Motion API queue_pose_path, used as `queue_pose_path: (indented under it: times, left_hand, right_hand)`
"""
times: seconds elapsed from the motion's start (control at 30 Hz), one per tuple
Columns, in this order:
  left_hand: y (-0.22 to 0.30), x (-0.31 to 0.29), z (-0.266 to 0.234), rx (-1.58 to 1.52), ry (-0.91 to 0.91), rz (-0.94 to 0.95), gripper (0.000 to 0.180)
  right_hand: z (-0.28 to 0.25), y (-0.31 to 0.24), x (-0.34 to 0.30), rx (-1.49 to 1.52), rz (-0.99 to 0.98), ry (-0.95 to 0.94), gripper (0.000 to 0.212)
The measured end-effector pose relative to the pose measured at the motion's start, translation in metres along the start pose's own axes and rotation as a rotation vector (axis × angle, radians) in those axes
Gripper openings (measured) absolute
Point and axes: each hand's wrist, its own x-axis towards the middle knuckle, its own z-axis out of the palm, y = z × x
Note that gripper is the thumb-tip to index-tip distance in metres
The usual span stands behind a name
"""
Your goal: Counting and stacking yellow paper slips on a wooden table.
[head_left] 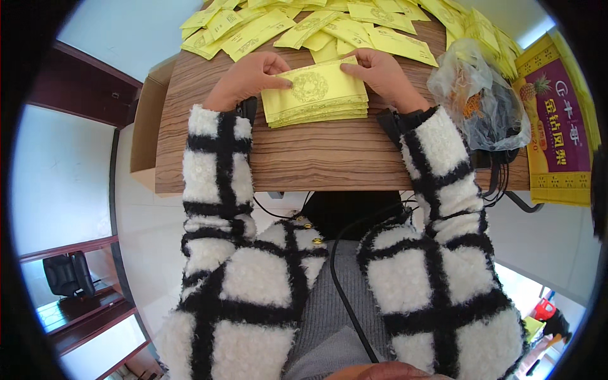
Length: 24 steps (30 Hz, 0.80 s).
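Observation:
Between my two hands is a stack of flat yellow paper packets (316, 95) printed with a round ornate pattern. The lower edges of several packets fan out unevenly toward me. My left hand (253, 77) grips the stack's left end, thumb on the top packet and fingers curled behind it. At the upper right corner my right hand (382, 75) pinches the packets, its thumb lying on the printed face. The other fingers of both hands are partly hidden. Just beyond my hands spreads a loose pile of similar yellow packets (316, 28).
The wood-grain table (304, 161) carries it all. To the right sit a clear plastic bag (472, 95) with orange and dark contents and a yellow-purple carton (557, 120). A cardboard box (149, 126) stands at the left edge. Black cables (500, 177) hang at the right.

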Motion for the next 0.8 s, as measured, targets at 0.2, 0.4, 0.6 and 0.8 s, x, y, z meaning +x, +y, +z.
queue_pose_path:
  times: [0.2,0.4,0.6,0.8]
  left_hand:
    - [-0.003,0.004,0.0,0.11,0.027,0.053,0.025]
    - [0.008,-0.004,0.003,0.13,0.03,0.059,0.023]
    - [0.003,0.002,0.004,0.144,0.195,0.073,0.022]
    - [0.001,0.002,0.002,0.083,0.357,0.165,0.022]
  right_hand:
    - [-0.002,-0.014,-0.005,-0.14,0.019,0.097,0.036]
    - [0.0,-0.024,-0.007,0.077,0.148,0.226,0.036]
    - [-0.007,-0.032,-0.004,0.386,0.251,0.695,0.043]
    - [0.001,-0.042,-0.01,0.685,0.438,0.759,0.056]
